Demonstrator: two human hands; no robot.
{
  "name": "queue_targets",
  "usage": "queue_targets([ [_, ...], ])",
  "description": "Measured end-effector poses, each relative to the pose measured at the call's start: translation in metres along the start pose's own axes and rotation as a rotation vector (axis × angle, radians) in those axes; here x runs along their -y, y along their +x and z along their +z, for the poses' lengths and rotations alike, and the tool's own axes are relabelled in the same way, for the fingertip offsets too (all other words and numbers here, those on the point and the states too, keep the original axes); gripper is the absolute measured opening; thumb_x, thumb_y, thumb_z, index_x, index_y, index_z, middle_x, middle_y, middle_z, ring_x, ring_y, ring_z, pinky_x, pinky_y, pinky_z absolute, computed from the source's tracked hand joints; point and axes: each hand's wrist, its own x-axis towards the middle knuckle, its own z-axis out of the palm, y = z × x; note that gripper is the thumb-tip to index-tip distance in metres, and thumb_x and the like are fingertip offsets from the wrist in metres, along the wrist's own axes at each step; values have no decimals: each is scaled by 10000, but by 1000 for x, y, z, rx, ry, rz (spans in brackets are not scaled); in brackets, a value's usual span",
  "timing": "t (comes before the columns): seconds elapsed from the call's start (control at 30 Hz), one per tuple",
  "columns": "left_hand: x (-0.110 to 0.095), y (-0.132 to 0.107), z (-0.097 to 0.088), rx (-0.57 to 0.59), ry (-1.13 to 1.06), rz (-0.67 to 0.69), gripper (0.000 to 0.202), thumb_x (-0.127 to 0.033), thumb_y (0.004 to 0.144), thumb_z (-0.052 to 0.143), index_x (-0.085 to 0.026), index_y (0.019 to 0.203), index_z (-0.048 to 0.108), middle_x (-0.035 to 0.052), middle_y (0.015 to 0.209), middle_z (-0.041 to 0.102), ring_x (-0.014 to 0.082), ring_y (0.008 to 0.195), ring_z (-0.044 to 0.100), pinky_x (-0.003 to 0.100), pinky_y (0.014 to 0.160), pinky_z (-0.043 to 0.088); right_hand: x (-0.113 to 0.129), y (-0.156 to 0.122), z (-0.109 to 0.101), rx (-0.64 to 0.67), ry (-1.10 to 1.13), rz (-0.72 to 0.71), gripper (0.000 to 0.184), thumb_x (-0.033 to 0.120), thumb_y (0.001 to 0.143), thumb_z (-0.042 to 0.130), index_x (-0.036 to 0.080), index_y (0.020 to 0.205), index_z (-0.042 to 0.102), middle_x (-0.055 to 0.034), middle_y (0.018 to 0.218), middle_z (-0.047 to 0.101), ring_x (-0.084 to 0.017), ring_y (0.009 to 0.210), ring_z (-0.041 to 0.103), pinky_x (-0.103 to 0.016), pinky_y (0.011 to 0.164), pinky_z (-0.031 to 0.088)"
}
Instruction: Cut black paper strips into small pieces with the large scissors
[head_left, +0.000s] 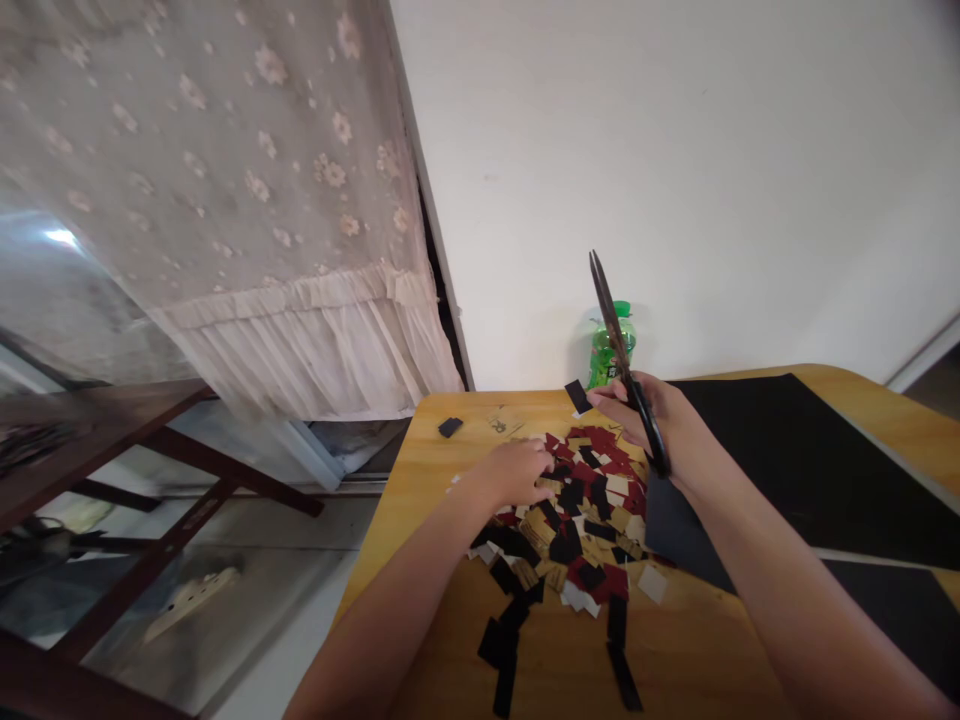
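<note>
My right hand point(660, 425) is closed around the handles of black scissors point(611, 320), blades together and pointing up. Its fingertips also pinch a small black paper piece point(577, 396). My left hand point(514, 472) rests fingers down on the left edge of a pile of cut paper pieces point(581, 520), black, red, tan and white, heaped on the wooden table point(442, 520). Whether the left fingers hold a piece is hidden.
Large black paper sheets point(795, 450) lie on the table's right side. A green plastic bottle point(611, 345) stands at the far edge by the white wall. A small black object point(450, 427) lies far left. A lace curtain point(262, 220) and a dark wooden frame point(135, 440) stand left.
</note>
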Motion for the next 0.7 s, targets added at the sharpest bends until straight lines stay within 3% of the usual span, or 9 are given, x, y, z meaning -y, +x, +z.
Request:
queue_targets([
  [0.23,-4,4,8,69,106,-4,193,-190,756,501,-178,881,647,103,957,611,237,866,568,330,761,442,-12,3,-1,67,26,-39,429,438,561,749,219,630,387,-40,751,643,-184,657,585,-239,507,374],
  [0.43,-1,4,-2,-45,-3,-62,200,-160,770,477,-170,787,676,112,887,645,248,842,587,355,781,438,-25,9,1,57,44,-106,418,444,595,742,217,622,391,-37,779,655,-189,693,608,-279,642,436],
  [0.53,0,2,-15,-221,-362,-152,159,-202,760,537,-170,798,688,80,869,675,210,815,599,330,783,447,-26,9,5,32,25,-91,417,481,598,719,224,624,393,-36,732,643,-212,700,611,-299,637,445],
  [0.6,-3,1,-22,-336,-776,-219,177,-262,754,585,-151,839,694,81,886,685,195,812,613,319,775,459,-25,8,10,-1,-15,-76,408,483,596,711,226,623,395,-19,659,616,-211,660,599,-297,602,432],
  [0.7,-12,0,-26,-414,-1341,-239,277,-333,701,678,-121,878,698,94,869,690,182,802,629,315,789,464,-25,7,18,-53,-22,-54,413,449,553,743,227,613,400,15,560,556,-192,590,575,-289,584,425],
])
